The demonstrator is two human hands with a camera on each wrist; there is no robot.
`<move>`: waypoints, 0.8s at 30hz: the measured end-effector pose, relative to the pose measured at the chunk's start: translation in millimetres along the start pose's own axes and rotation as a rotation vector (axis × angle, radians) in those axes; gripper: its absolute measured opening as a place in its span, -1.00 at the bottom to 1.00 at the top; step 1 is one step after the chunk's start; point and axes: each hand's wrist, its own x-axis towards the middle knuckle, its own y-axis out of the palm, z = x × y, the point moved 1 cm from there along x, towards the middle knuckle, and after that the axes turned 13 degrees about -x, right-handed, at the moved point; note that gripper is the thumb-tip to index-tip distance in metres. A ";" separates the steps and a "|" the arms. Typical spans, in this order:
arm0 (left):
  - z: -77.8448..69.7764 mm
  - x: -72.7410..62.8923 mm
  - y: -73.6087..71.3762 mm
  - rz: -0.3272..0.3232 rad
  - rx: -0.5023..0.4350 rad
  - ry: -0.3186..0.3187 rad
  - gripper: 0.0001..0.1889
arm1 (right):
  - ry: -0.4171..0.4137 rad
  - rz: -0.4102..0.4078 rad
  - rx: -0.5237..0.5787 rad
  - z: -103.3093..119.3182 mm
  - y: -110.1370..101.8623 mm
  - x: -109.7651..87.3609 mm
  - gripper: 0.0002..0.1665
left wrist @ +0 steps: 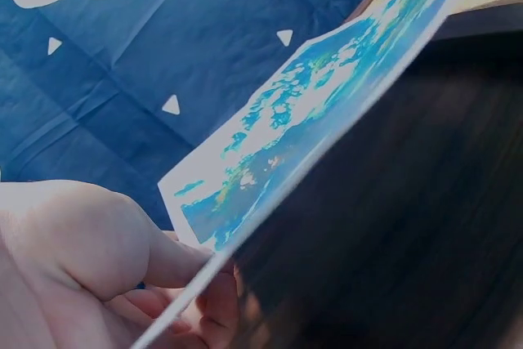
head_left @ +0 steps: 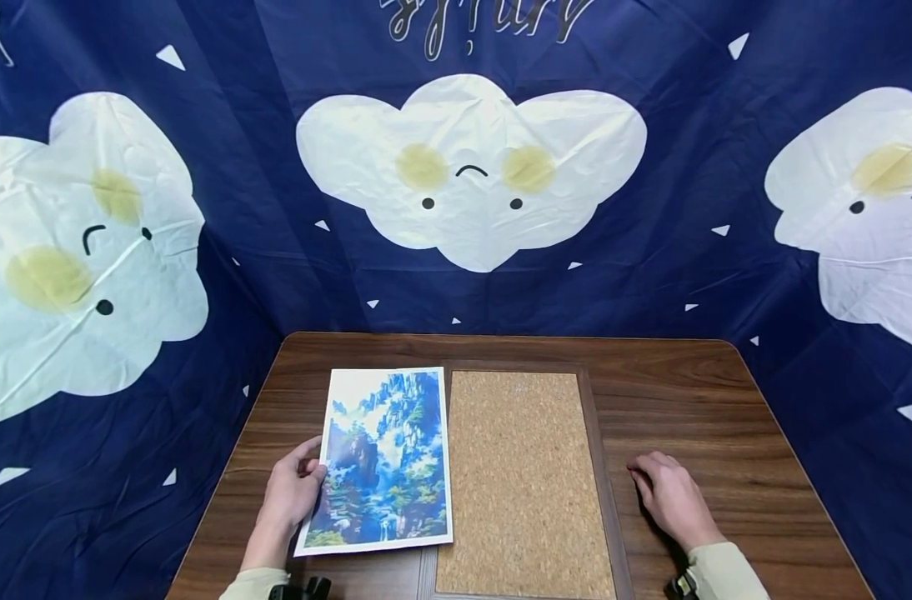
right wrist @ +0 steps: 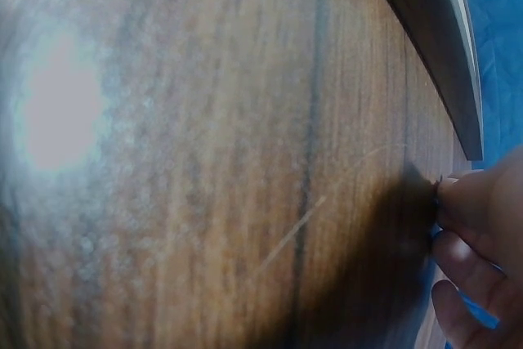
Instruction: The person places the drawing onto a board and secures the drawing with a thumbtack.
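Observation:
At the left edge of a picture print (head_left: 384, 458), my left hand (head_left: 293, 493) pinches the sheet between thumb and fingers. The print shows blue mountains, trees and clouds inside a white border. In the left wrist view the print (left wrist: 286, 132) slants up from the thumb, tilted over the table. Its right edge overlaps the left side of a framed cork board (head_left: 523, 483). To the right of that board, my right hand (head_left: 675, 497) rests on the table with loosely curled fingers, holding nothing. The right wrist view shows its fingertips (right wrist: 458, 202) right at the wood.
The wooden table (head_left: 696, 392) has dark grain and rounded far corners. The board's brown frame (head_left: 604, 467) stands up slightly from it. Blue fabric (head_left: 238, 150) printed with white clouds hangs behind and on both sides. Each wrist wears a dark device.

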 end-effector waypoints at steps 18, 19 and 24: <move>-2.2 -8.7 31.6 0.042 -0.106 0.005 -0.52 | 0.007 0.014 -0.001 0.3 0.0 0.5 -0.77; -2.4 -9.1 33.2 0.040 -0.106 0.008 -0.52 | 0.008 0.014 -0.001 0.3 0.0 0.4 -0.77; -3.8 -9.3 40.4 0.042 -0.120 0.019 -0.51 | 0.013 0.012 0.003 0.3 0.0 0.4 -0.77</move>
